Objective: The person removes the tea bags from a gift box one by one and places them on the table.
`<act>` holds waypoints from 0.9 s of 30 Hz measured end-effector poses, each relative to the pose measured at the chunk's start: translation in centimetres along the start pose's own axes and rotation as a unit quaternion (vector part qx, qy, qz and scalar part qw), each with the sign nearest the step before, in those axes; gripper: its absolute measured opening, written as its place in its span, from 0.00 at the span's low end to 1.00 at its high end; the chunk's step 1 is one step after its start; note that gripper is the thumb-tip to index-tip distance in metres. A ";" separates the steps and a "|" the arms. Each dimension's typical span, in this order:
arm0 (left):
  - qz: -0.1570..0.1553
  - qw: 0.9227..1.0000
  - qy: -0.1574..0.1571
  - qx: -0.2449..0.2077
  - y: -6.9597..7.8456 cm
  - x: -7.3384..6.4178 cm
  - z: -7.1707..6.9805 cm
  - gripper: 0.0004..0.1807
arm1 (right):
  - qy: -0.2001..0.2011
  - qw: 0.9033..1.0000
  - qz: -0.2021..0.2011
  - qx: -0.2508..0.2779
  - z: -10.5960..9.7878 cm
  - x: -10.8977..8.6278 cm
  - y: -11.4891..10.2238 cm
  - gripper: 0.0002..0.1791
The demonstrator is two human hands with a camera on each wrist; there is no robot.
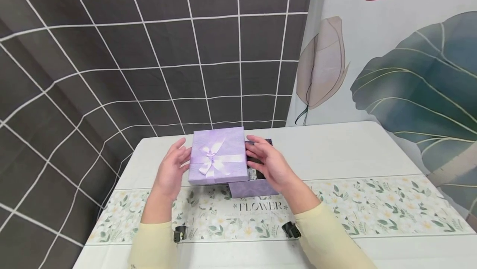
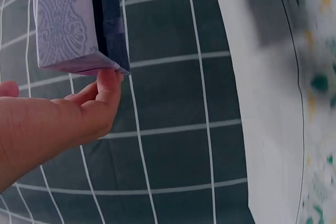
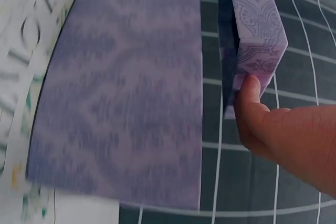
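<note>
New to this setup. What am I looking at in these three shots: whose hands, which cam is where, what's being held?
No robot here: a person is working with two bare hands. The wide picture is taken from the head, looking forward and down. The other two come from the wrists, each looking at that hand's work.

Between the left hand and the right hand is a lilac lid with a ribbon bow. They hold it by opposite sides, raised off the open box. In the head view the lid hides part of that box, so its contents are hard to make out.

The box sits on a white table cover with a floral band across it.
</note>
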State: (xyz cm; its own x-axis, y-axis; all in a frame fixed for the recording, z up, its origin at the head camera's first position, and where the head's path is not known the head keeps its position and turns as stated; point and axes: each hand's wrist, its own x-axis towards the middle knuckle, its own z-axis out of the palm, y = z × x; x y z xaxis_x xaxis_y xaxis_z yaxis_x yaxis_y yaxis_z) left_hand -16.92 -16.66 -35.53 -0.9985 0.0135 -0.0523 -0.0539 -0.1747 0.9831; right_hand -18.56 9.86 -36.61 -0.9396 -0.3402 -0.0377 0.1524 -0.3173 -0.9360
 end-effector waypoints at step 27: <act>-0.054 0.982 0.108 0.142 0.7 -2.2 -6.6 0.34 | -0.029 0.995 0.047 -0.087 8.8 3.5 4.8 0.28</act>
State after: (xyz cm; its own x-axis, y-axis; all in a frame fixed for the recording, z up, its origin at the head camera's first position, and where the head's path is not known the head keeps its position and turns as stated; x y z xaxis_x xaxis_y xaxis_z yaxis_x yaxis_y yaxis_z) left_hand -14.80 -23.35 -35.89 -0.9660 -0.1985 -0.1655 -0.1878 0.0993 0.9772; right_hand -18.46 -0.63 -38.19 -0.9035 -0.4136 -0.1119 0.1785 -0.1259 -0.9759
